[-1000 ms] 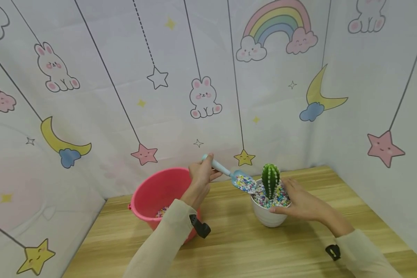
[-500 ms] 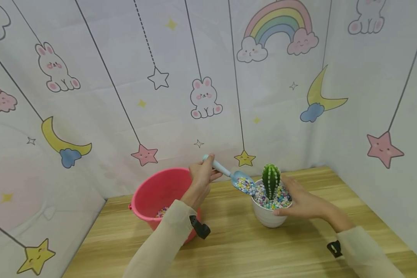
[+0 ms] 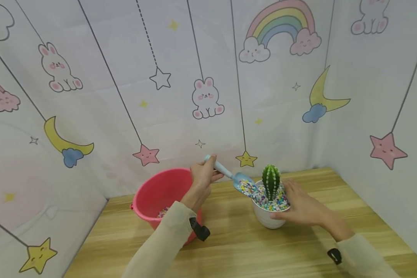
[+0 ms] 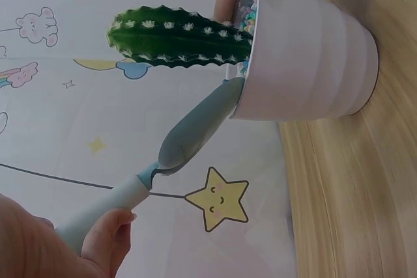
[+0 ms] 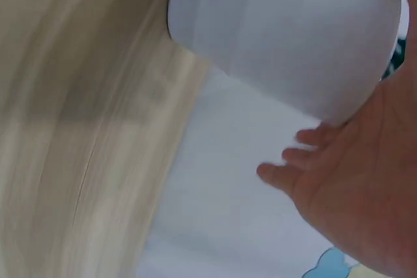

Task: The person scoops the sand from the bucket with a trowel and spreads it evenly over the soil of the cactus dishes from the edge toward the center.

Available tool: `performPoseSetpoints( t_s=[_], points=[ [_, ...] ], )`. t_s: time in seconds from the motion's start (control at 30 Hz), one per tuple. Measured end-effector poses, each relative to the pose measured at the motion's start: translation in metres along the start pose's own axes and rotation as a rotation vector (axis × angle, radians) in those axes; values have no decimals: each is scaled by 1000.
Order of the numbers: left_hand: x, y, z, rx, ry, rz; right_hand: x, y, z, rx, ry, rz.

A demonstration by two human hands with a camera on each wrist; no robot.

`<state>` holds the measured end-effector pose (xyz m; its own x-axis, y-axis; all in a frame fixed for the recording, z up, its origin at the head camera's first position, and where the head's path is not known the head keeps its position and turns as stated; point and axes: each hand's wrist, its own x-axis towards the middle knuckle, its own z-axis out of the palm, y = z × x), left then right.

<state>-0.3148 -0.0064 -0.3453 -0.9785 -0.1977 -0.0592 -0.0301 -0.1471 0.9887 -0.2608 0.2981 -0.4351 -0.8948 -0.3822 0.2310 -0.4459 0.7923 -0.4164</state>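
My left hand (image 3: 202,179) grips the handle of a light-blue toy scoop (image 3: 220,168) tilted down to the right. Small multicoloured beads (image 3: 246,187) fill its blade, whose tip lies at the left rim of a white ribbed flowerpot (image 3: 268,220). In the left wrist view the scoop (image 4: 202,125) meets the pot's rim from below the green cactus (image 4: 182,38). The cactus stands upright among beads that come up near the rim. My right hand (image 3: 304,206) holds the pot from the right, thumb in front and fingers behind; in the right wrist view several fingertips (image 5: 277,175) extend past the pot.
A red bucket (image 3: 142,195) stands left of the pot, partly behind my left forearm, with some beads (image 3: 163,211) at its bottom. Everything rests on a wooden table (image 3: 229,247). Behind it hangs a white cloth (image 3: 173,127) printed with rabbits, stars and moons.
Beads on the scoop have slid forward toward the pot, and its tip sits slightly deeper over the rim. My right hand has shifted slightly on the pot.
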Motion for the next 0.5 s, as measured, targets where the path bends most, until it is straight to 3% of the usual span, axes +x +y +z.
performPoseSetpoints(
  t_s=[0.17, 0.5],
  points=[
    [-3, -2, -1, 0, -12, 0, -1, 10, -3, 111, -55, -17],
    [-4, 0, -1, 4, -19, -7, 3, -1, 8, 8, -21, 89]
  ],
)
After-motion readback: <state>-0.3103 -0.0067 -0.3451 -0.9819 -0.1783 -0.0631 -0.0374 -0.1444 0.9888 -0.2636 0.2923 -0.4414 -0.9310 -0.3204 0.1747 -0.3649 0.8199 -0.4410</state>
